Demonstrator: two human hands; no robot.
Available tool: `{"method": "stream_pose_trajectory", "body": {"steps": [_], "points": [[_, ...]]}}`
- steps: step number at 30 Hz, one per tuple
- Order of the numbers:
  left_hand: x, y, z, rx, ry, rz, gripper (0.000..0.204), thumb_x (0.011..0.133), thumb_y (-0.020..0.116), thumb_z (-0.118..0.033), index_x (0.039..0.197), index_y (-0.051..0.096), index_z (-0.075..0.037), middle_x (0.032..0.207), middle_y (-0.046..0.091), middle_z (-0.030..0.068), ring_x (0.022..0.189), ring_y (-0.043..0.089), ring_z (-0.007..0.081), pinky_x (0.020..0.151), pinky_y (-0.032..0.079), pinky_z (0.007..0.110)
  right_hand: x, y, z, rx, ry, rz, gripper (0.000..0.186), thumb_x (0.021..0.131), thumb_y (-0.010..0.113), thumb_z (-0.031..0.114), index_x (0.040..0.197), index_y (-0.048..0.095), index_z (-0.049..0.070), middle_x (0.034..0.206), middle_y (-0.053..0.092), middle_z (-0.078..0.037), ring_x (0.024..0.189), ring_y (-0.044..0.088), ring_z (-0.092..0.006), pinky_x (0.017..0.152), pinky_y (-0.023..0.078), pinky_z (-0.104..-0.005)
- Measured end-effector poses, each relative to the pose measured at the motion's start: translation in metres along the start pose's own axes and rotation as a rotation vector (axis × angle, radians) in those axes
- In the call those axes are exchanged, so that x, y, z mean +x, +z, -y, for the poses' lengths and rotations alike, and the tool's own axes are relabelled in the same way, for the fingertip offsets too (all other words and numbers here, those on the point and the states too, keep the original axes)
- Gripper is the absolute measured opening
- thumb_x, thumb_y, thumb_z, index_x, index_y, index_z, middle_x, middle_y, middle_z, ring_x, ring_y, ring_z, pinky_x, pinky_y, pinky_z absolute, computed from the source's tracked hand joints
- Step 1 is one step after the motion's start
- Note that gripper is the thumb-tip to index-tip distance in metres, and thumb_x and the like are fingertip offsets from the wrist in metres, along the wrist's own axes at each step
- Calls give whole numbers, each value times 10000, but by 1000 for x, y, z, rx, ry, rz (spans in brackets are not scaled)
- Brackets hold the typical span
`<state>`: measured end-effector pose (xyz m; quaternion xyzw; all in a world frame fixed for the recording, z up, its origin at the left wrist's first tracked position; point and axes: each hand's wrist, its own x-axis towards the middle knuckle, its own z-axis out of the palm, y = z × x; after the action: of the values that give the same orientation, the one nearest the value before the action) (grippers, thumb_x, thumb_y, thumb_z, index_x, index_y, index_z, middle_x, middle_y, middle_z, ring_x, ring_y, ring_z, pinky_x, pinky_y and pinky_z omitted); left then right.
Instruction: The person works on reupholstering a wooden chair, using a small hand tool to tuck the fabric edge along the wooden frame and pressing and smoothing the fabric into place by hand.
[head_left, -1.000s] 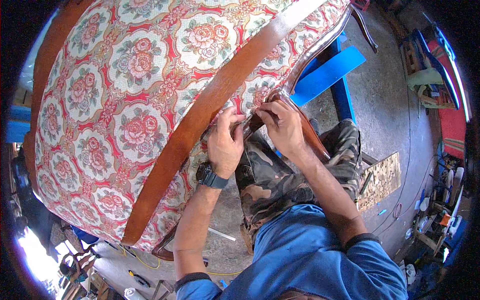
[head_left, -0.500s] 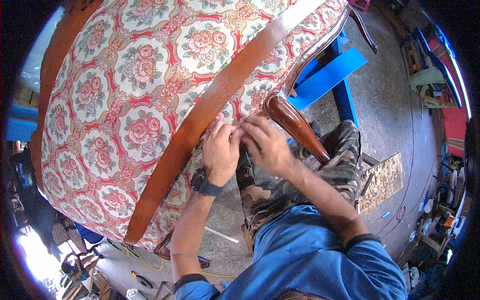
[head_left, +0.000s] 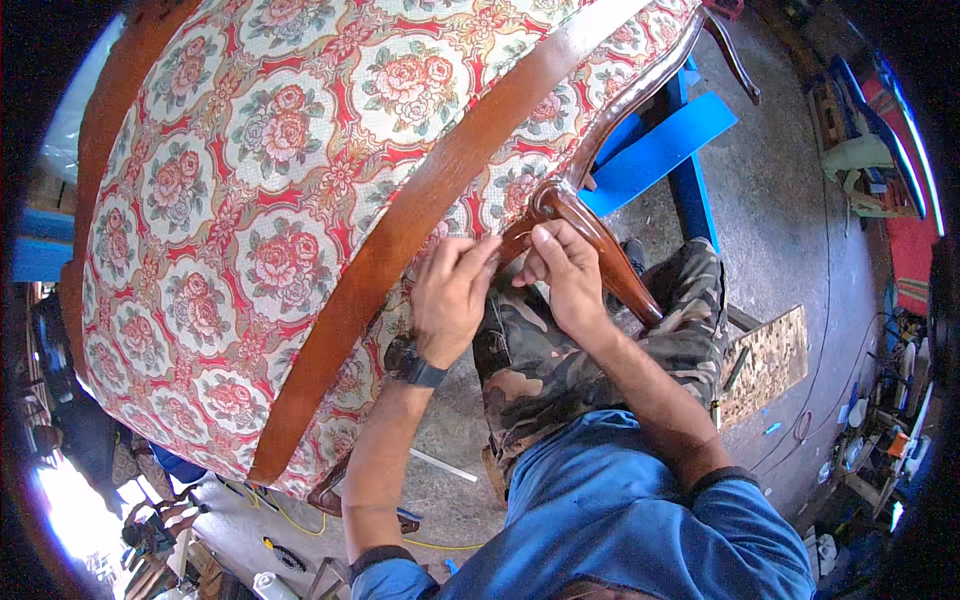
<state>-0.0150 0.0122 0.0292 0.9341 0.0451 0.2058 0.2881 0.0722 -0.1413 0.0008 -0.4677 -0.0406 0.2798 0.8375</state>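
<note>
We do best with light fingertips and steady wrists beside the polished leg (head_left: 612, 262). Left hand (head_left: 448, 305): fingers loosely bent, nearly together; right hand (head_left: 568, 278): thumb near curled forefinger. Whether either grips something small, we cannot tell. Ahead and leftward, the upholstered piece (head_left: 283, 252) shows red-and-cream roses, crossed by a glossy brown band (head_left: 395, 245).
</note>
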Motion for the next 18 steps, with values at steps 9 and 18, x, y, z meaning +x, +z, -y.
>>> {"method": "stream_pose_trajectory", "body": {"steps": [9,18], "points": [[10,10,7,278,225,141,72,956,687,-148,967,686,-77,950,579,77,961,589,302,859,506,450,6,0,-6,52,72,33,206,1106,590,219,979,620,59,662,468,54,566,431,-62,543,442,-260],[-8,16,9,184,188,131,71,921,710,-83,930,668,-26,1026,626,99,979,590,333,814,512,467,-1,-5,-9,115,239,14,197,1114,567,211,963,588,86,687,464,45,588,444,-74,569,467,-277]]}}
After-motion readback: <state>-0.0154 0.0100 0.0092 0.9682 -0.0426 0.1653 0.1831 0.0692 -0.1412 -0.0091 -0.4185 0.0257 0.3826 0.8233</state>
